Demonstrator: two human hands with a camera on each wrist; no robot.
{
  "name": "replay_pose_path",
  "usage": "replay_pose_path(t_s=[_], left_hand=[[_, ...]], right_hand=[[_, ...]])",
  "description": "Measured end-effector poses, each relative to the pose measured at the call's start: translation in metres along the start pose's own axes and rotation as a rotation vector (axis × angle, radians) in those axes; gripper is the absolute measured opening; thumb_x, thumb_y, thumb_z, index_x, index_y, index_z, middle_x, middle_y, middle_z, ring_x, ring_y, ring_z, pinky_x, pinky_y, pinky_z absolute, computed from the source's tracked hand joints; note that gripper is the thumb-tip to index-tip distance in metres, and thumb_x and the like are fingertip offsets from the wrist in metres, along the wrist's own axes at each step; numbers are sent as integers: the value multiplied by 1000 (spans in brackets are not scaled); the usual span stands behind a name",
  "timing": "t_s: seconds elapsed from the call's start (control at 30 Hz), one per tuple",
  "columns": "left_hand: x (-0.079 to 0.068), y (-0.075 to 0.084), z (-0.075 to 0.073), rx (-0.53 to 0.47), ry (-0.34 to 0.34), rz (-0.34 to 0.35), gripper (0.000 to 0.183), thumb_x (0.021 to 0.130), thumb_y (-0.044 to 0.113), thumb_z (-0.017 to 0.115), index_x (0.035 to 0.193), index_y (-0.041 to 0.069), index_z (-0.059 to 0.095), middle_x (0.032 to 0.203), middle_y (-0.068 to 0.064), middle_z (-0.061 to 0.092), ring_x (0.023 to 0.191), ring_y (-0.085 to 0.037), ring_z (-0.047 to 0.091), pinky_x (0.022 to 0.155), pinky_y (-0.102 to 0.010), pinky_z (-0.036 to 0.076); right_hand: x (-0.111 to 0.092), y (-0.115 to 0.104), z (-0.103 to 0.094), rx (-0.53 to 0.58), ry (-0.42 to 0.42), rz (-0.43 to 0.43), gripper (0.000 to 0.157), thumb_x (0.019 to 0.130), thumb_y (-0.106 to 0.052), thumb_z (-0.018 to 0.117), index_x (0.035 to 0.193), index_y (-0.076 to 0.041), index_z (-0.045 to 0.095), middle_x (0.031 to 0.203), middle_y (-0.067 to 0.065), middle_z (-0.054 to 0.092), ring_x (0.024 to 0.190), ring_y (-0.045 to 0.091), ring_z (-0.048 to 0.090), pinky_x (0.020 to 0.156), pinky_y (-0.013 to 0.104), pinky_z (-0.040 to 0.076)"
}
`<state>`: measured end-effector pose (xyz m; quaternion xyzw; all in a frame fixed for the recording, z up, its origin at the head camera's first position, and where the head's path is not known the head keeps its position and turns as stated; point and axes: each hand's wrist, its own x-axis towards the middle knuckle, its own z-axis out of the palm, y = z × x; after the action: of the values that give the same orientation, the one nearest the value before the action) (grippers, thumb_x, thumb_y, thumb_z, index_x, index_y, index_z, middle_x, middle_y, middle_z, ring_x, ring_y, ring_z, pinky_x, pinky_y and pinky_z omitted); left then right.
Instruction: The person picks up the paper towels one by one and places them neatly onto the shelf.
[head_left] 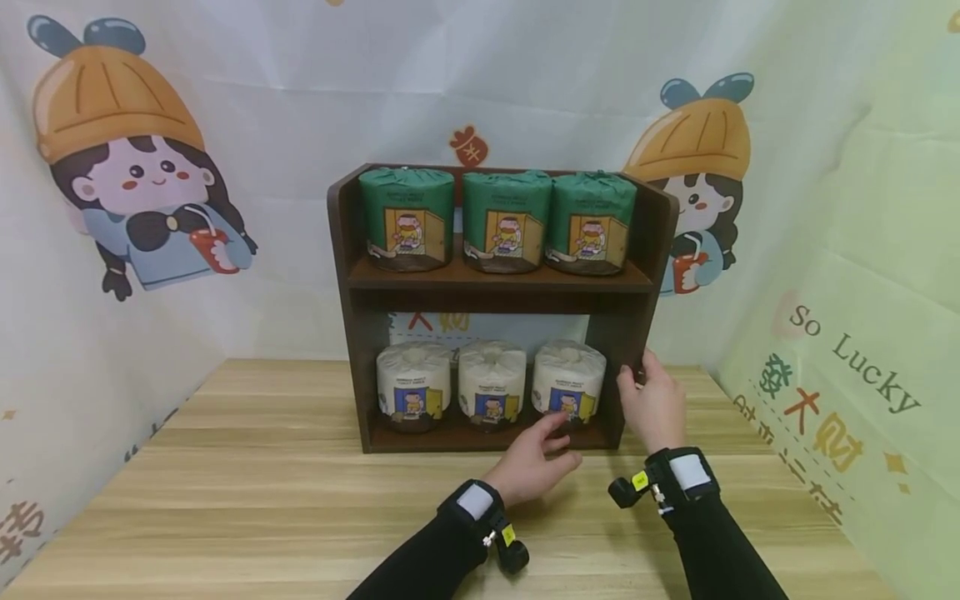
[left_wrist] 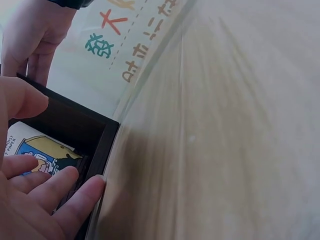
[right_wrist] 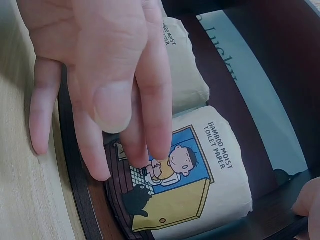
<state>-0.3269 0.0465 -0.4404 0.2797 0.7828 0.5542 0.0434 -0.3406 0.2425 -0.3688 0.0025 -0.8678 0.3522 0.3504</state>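
Observation:
A dark brown two-tier wooden shelf (head_left: 495,283) stands upright on the table. Three green-wrapped toilet paper rolls (head_left: 408,218) fill its upper tier, and three white-wrapped toilet paper rolls (head_left: 491,379) its lower one. My left hand (head_left: 534,462) is before the lower right roll (right_wrist: 200,175), fingers spread and fairly straight, holding nothing. Whether its fingertips touch that roll or the bottom board, I cannot tell. My right hand (head_left: 654,404) grips the shelf's right side panel (head_left: 637,333), thumb at the front edge and fingers on the outer side. Part of those fingers is hidden.
The light wood-grain table (head_left: 247,500) extends to both sides and in front of the shelf. Printed cloth (head_left: 285,125) with cartoon figures and lettering hangs behind and along the sides. Both wrists wear black straps with small cameras (head_left: 513,557).

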Motion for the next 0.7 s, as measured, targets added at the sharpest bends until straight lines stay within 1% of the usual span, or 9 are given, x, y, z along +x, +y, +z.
replay_pose_path(t_s=[0.27, 0.47, 0.7], left_hand=[[0, 2, 2, 2, -34, -38, 69, 96, 27, 66, 153, 13, 31, 153, -4, 32, 123, -15, 48, 95, -36, 51], [0, 2, 1, -5, -44, -34, 69, 96, 26, 66, 153, 11, 31, 153, -4, 31, 124, -16, 47, 97, -36, 50], [-4, 1, -6, 2, -28, -26, 67, 96, 28, 66, 153, 13, 34, 152, -5, 33, 125, -20, 47, 96, -39, 51]], right_hand=[[0, 1, 1, 19, -18, 6, 21, 99, -15, 58, 115, -1, 61, 109, 23, 68, 96, 37, 64, 73, 54, 58], [-1, 2, 3, 20, -17, 4, 20, 99, -15, 59, 114, -2, 61, 108, 23, 68, 96, 37, 64, 73, 54, 58], [1, 1, 3, 22, -29, 17, 23, 100, -15, 57, 118, -1, 59, 111, 24, 66, 97, 38, 64, 74, 55, 58]])
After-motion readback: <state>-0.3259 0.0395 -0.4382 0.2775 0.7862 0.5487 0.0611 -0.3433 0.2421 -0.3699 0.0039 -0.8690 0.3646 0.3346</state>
